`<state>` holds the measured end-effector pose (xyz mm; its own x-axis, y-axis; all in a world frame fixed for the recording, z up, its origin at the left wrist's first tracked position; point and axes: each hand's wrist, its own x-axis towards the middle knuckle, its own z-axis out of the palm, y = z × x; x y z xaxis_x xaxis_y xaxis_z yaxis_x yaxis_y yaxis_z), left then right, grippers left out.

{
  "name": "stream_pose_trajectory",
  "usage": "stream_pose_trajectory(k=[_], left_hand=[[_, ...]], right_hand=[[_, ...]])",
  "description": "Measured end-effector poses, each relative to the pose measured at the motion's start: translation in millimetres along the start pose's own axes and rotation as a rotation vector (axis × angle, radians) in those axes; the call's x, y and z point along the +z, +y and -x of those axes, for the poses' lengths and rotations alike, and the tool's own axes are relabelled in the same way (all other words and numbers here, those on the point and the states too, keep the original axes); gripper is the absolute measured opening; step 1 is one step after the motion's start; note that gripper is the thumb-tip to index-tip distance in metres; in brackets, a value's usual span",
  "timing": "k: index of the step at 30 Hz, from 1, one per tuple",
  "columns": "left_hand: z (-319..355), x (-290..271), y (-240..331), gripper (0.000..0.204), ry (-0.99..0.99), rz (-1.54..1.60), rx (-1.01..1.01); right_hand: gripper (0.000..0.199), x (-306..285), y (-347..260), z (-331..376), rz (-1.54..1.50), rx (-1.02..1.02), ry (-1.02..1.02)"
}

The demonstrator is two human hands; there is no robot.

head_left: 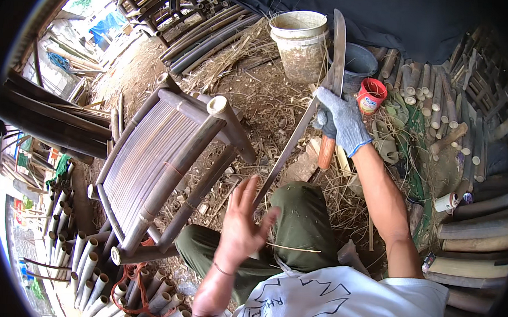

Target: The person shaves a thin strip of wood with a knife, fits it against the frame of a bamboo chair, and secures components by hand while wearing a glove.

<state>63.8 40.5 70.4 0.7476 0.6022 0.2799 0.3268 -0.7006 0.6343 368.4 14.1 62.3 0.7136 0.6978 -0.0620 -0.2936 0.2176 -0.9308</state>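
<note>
Grey-gloved, the right hand (pixel 342 123) has its grip wrapped round a long steel machete (pixel 339 45) above the dirt floor (pixel 257 104); the bare left hand (pixel 241 229) spreads open by a thin flat grey-brown strip (pixel 287 151). Best keep that palm clear of the edge; the blade points forward, long axis fore-and-aft, strip slanting back leftward

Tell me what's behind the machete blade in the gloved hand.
The white bucket shows left of the machete blade, the dark tub right of it, dark cloth around its tip. Whatever lies directly behind the blade, including part of the tub's rim, is covered.
</note>
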Motion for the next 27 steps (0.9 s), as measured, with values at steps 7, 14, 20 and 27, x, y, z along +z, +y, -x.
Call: stream_pose_trajectory(k=[7,14,20,27], left_hand=[[5.1,19.6,-44.5,0.036,-0.223,1.072,-0.502],[-26.3,47.2,-11.6,0.032,0.045,0.91,-0.465],[3.5,56.2,-2.7,0.031,0.042,0.712,-0.432],[78.9,34.8,-9.0,0.029,-0.074,0.584,-0.412]], right_hand=[[0.047,-19.8,-16.4,13.1,1.122,-0.65,0.095],[0.054,-15.9,31.4,96.4,1.426,-0.825,-0.224],[0.047,-36.0,25.2,64.9,1.455,-0.438,-0.159],[0.062,-81.0,-7.9,17.5,1.388,-0.296,0.104]])
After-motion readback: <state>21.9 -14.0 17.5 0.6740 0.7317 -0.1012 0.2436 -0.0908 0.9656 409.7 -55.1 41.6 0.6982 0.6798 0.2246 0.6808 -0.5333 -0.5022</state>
